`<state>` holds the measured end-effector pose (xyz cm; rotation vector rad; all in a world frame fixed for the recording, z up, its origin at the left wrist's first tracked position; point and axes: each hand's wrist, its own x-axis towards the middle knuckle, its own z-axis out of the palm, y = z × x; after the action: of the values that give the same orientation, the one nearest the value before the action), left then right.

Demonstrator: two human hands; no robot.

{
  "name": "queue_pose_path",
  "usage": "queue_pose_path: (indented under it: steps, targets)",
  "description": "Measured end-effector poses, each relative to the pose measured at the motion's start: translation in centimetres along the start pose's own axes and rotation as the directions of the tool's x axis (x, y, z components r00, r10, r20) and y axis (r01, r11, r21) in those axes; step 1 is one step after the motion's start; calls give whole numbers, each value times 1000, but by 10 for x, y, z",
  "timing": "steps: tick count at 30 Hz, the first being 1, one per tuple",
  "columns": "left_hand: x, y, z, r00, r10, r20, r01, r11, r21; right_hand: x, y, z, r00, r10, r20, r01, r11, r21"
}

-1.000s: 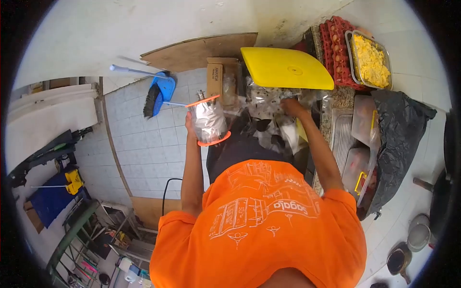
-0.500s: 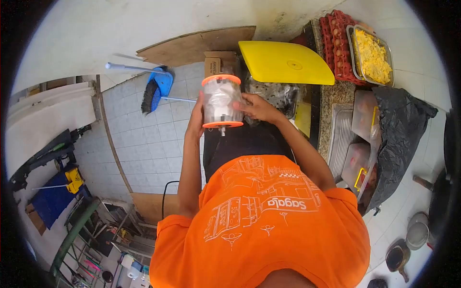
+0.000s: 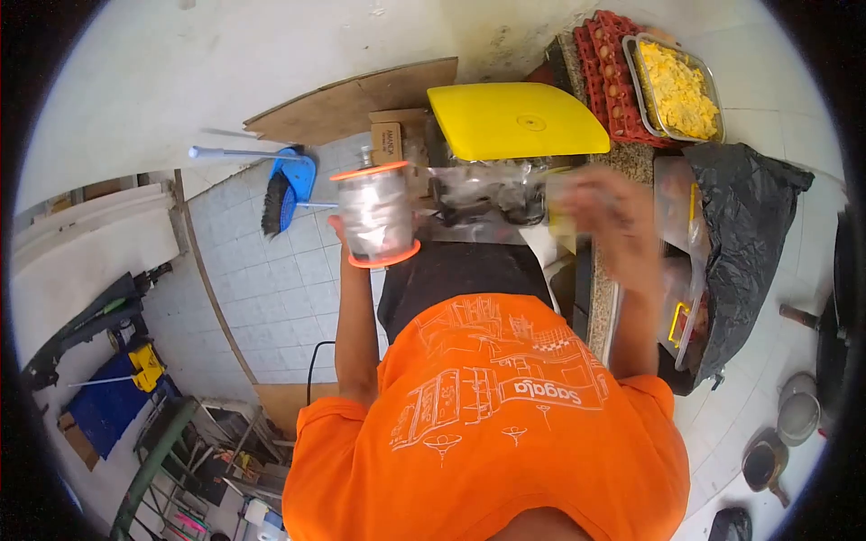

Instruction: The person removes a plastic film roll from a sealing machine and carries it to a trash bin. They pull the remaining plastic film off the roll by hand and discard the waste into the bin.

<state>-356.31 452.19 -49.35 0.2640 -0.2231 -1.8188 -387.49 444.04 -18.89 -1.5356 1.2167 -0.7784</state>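
Note:
A roll of clear plastic film (image 3: 377,216) with orange end discs is in my left hand (image 3: 339,230), held tilted over the tiled floor. The fingers of that hand are mostly hidden behind the roll. From the roll, a see-through sheet of film (image 3: 487,203) stretches rightward to my right hand (image 3: 603,212). That hand is smeared by motion, and its fingers look closed on the film's end. Behind the film lies a dark, plastic-wrapped container (image 3: 496,185), partly under a yellow lid or board (image 3: 519,122).
On the counter to the right stand red egg trays (image 3: 606,81), a clear tub of yellow shredded food (image 3: 678,90), clear boxes (image 3: 672,203) and a black plastic bag (image 3: 749,225). A cardboard box (image 3: 386,140), a blue dustpan (image 3: 298,171) and a brush (image 3: 278,203) stand beyond.
My right hand has moved from the roll far to the right, drawing out a sheet of film. The roll has shifted slightly left and tilted in my left hand.

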Motion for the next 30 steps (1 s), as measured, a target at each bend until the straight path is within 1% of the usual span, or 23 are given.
queue_pose_path:
  steps: [1, 2, 3, 4, 6, 8, 9, 10, 12, 14, 15, 16, 18, 19, 20, 21, 22, 23, 24, 25, 27, 29, 30]
  targets:
    - [9, 2, -3, 973, -80, 214, 100, 991, -84, -11, -15, -21, 989, 40, -140, -20, 989, 144]
    - [8, 3, -5, 972, -79, 220, 101, 991, -87, -20, -25, -46, 949, 47, -312, -51, 999, -7]
    - [8, 5, -8, 984, -38, 176, 56, 993, -101, -27, -29, -75, 916, 29, -400, -18, 999, 32]
    - [9, 6, -9, 992, 3, 130, 12, 993, -114, -43, -17, -126, 888, -76, -454, 70, 997, -30]
    - [10, 9, -7, 990, -2, 140, 25, 986, -168, -60, -20, -205, 701, -266, -662, 212, 964, -163]
    - [6, 9, -21, 985, 117, -125, -131, 985, -115, -93, -29, -314, 638, -235, -733, 342, 940, -4]
    - [7, 17, -3, 993, 5, 116, 14, 986, -163, -90, -50, -317, 640, -237, -731, 344, 939, -3]
    - [8, 21, 2, 986, -11, 166, 37, 987, -156, -84, -76, -317, 541, -363, -759, 329, 922, -206]
    - [6, 24, -3, 989, 3, 145, 16, 991, -132, -76, -118, -317, 340, -614, -713, 223, 789, -573]
    - [3, 26, -12, 996, 28, 84, -20, 995, -97, -110, -121, -402, 420, -844, -333, 133, 420, -898]
    - [0, 29, -17, 998, 42, 43, -39, 997, -62, -105, -116, -420, 36, -792, -610, 81, 611, -788]
    - [-4, 31, -26, 998, 62, 2, -62, 998, -25, -99, -103, -408, 27, -774, -633, 18, 634, -774]
    - [-14, 37, -53, 991, 104, -85, -99, 993, 60, -89, -46, -391, 229, -670, -706, -25, 721, -692]
    - [-21, 37, -71, 985, 121, -123, -109, 989, 100, -80, -8, -372, 387, -553, -738, -31, 792, -610]
    - [-32, 35, -97, 983, 132, -130, -119, 988, 100, -68, 38, -338, 597, -375, -709, 37, 896, -443]
    - [-47, 31, -133, 973, 170, -154, -163, 985, 57, -42, 60, -247, 789, -119, -603, -215, 866, -451]
    - [-57, 29, -153, 963, 204, -176, -204, 979, 17, -15, 82, -155, 890, 152, -429, -395, 726, -563]
    - [-62, 28, -151, 952, 209, -221, -203, 978, 49, 6, 104, -90, 992, 84, 91, -31, 881, -472]
    - [-65, 25, -140, 943, 197, -268, -177, 980, 95, 14, 159, -56, 941, 37, 337, 120, 893, -433]
    - [-68, 24, -128, 934, 185, -305, -148, 979, 140, 18, 205, -38, 843, 292, 451, 42, 801, -598]
    - [-71, 18, -106, 920, 158, -358, -87, 975, 207, 43, 146, 4, 640, 636, 431, 130, 463, -877]
    - [-71, 5, -84, 912, 117, -392, -14, 966, 257, 60, 131, 41, 709, 455, 539, -159, 848, -506]
    - [-68, -5, -74, 910, 100, -402, 20, 959, 284, 59, 131, 68, 764, 268, 587, -112, 951, -289]
